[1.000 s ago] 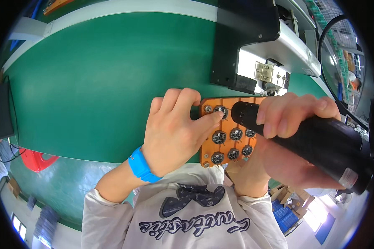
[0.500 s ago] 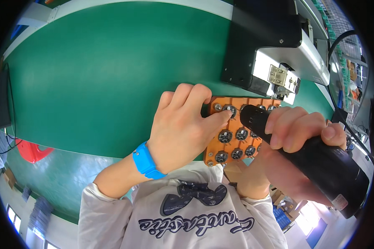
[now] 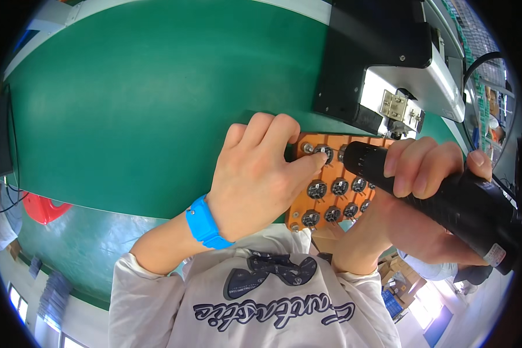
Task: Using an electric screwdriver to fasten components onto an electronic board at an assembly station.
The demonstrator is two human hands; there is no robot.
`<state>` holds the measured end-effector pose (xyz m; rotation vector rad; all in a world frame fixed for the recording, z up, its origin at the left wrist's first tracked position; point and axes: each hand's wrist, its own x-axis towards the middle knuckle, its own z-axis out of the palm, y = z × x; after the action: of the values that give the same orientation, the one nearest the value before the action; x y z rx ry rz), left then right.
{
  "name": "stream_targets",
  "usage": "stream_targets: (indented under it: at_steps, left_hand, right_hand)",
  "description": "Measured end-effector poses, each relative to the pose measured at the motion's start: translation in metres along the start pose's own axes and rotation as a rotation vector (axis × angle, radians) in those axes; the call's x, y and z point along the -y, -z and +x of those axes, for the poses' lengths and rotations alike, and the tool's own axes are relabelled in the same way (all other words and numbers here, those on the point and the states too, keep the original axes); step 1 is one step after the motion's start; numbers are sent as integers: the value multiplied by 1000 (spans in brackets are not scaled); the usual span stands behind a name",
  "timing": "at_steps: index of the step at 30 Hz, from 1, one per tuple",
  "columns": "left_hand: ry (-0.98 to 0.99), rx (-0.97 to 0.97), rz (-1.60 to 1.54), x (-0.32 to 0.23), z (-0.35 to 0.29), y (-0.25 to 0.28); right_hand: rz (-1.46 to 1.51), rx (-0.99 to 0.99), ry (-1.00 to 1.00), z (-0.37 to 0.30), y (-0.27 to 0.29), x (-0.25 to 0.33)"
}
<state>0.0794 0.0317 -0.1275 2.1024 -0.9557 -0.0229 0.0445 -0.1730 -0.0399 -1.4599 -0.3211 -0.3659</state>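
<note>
An orange fixture block (image 3: 303, 203) holds rows of small round black parts (image 3: 340, 186) with thin pins. My left hand (image 3: 255, 168), with a blue wristband (image 3: 204, 225), lies at its left end. The left thumb rests on a round part (image 3: 323, 154) in the far row, while the bent fingers come down by the far left corner, their tips hidden. Wrapped in my right hand (image 3: 426, 168) is a black cylindrical electric screwdriver (image 3: 452, 203). Its nose points left over the far row, beside the part under my thumb; any bit at the tip cannot be made out.
Beyond the fixture stands a black and silver machine (image 3: 383, 64) with a metal clamp-like head (image 3: 401, 110). A green mat (image 3: 127, 110) covers the bench. A dark cable (image 3: 482, 58) hangs at the right; a red container (image 3: 43, 209) is below the bench's left edge.
The screwdriver and my right hand have shifted a little to the right, away from my left thumb. My left hand stays on the fixture almost unchanged.
</note>
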Motion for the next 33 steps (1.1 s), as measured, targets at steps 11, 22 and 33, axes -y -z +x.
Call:
stream_targets:
  at_steps: [11,22,33]
  left_hand:
    - [-1,-4,14,1,2,1]
    - [-35,-11,-51,6,8,8]
    - [142,116,-267,-4,12,-3]
  right_hand:
    - [-42,54,-24,3,-1,4]
    - [-11,27,36,10,15,25]
    - [-80,-67,139,-11,80,52]
